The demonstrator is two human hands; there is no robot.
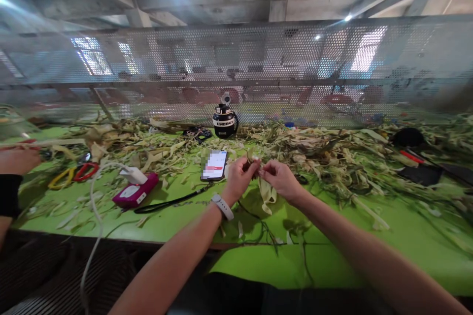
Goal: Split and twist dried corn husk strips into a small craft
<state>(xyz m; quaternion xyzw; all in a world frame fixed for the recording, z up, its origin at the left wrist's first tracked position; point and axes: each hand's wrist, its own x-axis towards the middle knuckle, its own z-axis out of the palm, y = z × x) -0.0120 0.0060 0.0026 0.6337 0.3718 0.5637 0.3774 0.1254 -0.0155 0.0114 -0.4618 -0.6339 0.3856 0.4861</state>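
My left hand (240,175), with a pale band at the wrist, is closed in a pinch near the middle of the green table. Beside it my right hand (280,179) also pinches, its fingertips almost touching those of the left. Between them is a pale dried husk (266,196), which looks like corn husk; its loose end hangs below the fingers. The exact spot each hand grips is covered by fingers. A phone (215,165) with a lit screen lies just left of my left hand, and its black strap (172,200) trails toward a purple power bank (136,191).
Husk scraps (314,145) are heaped along the back of the green table (258,266). A black jug (224,120) stands before a perforated metal screen (251,54). Red and yellow scissors (76,172) and a white cable (96,211) lie left. Another person's hand (18,159) is at far left.
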